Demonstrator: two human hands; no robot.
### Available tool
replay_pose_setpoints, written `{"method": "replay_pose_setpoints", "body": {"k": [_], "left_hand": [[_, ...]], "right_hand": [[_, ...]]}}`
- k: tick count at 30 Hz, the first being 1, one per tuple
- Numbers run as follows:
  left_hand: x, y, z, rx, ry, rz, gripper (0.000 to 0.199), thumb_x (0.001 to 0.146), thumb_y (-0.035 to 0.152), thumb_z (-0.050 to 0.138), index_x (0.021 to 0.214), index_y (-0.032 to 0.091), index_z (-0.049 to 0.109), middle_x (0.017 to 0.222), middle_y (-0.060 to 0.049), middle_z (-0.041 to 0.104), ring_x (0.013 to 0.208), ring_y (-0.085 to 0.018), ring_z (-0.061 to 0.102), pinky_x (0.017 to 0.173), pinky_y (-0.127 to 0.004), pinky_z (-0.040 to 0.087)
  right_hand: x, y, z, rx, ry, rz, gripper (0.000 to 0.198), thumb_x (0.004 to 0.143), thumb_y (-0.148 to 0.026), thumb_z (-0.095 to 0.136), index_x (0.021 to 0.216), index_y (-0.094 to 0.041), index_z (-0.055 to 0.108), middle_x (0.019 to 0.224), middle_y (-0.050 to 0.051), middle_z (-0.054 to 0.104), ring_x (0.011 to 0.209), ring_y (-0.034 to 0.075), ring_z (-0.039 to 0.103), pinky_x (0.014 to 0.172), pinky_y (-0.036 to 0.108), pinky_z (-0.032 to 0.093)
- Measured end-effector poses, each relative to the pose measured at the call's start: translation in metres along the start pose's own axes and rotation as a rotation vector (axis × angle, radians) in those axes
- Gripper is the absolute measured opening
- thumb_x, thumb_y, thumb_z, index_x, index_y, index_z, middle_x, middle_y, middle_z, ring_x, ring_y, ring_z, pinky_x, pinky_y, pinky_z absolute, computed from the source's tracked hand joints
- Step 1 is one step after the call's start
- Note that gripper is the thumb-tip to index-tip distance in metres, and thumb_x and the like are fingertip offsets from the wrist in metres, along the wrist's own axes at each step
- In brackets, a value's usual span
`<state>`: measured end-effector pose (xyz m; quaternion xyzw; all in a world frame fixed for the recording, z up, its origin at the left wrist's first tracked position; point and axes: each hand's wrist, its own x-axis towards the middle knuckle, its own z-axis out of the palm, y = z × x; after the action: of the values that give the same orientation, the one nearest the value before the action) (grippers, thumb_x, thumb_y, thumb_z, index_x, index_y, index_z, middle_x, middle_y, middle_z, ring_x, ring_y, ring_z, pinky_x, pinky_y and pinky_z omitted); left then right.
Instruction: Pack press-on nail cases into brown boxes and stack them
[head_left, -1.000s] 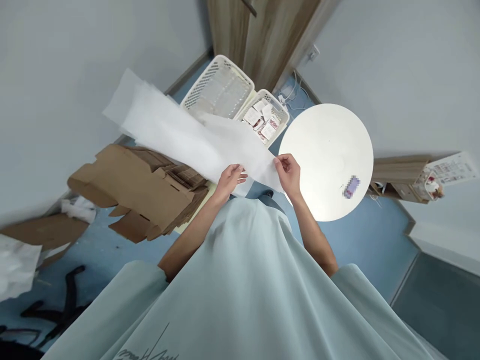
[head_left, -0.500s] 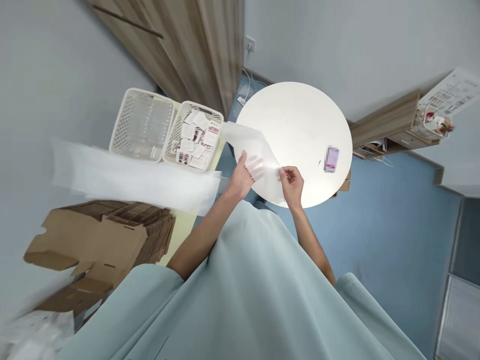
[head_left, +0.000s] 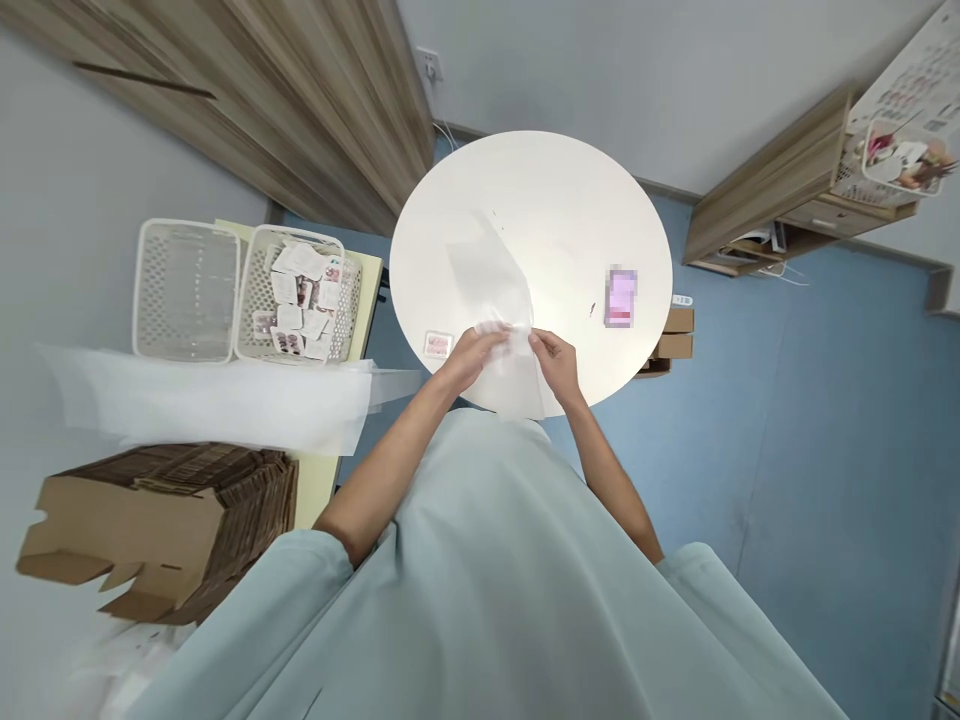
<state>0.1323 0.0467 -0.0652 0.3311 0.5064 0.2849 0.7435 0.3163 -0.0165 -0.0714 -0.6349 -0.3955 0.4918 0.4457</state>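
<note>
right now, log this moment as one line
left hand: touching sheet | right hand: pinching sheet | sheet: over table | on table: pack beside left hand, purple item at right

No legible lettering, numbers or signs.

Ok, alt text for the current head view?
The left hand and right hand hold a translucent sheet over a round white table bearing a small packet and pixelated purple item. At left: a basket of packets, white sheets, cardboard.
</note>
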Motion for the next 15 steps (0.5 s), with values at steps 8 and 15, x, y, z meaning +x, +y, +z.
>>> {"method": "replay_pose_setpoints", "body": {"k": [8, 15], "left_hand": [[0.05, -0.019, -0.028, 0.211, 0.161, -0.056, 0.039, 0.07, 0.047, 0.088, 0.096, 0.019, 0.08, 0.1, -0.009, 0.08, 0.096, -0.027, 0.075, 0.101, -0.047, 0.058], [0.089, -0.039, -0.054, 0.414, 0.308, -0.143, 0.028, 0.067, 0.036, 0.087, 0.084, 0.021, 0.071, 0.086, -0.008, 0.074, 0.084, -0.029, 0.073, 0.089, -0.048, 0.058]], "right_hand": [[0.029, 0.033, -0.017, -0.083, 0.204, 0.164, 0.041, 0.086, -0.057, 0.084, 0.107, -0.023, 0.079, 0.12, 0.011, 0.084, 0.118, 0.029, 0.078, 0.112, 0.05, 0.061], [0.06, 0.072, -0.005, -0.301, 0.3, 0.328, 0.024, 0.088, -0.034, 0.068, 0.11, -0.023, 0.069, 0.114, 0.009, 0.081, 0.1, 0.024, 0.076, 0.095, 0.039, 0.061]]}}
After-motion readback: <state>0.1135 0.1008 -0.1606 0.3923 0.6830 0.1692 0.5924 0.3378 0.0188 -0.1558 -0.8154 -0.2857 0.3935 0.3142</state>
